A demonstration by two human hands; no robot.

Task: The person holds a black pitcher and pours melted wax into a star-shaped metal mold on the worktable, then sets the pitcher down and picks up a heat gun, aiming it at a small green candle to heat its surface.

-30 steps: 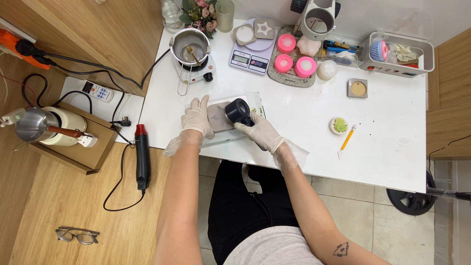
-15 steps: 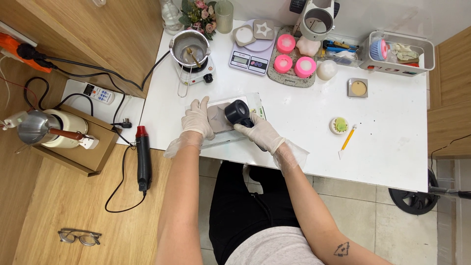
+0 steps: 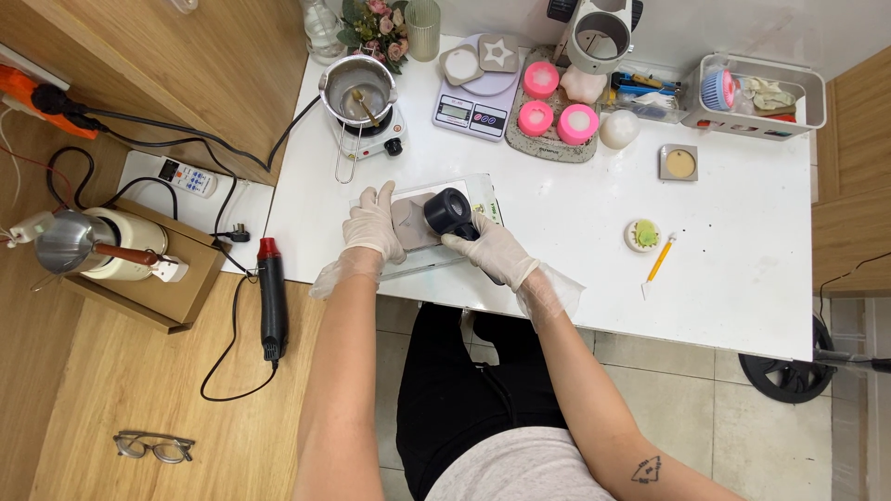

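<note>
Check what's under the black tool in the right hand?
Under the black tool sits a grey slab on a clear tray, steadied by the left hand. The tool's working face is hidden.

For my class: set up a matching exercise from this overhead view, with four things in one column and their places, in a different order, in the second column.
Things
1. metal pot
2. heat gun
3. eyeglasses
4. dark round tool

Places
A. on the wooden floor, bottom left
B. under the right hand, beside the left hand
C. on the small hot plate
D. on the floor by the white table edge

Pairs: 1-C, 2-D, 3-A, 4-B
</note>
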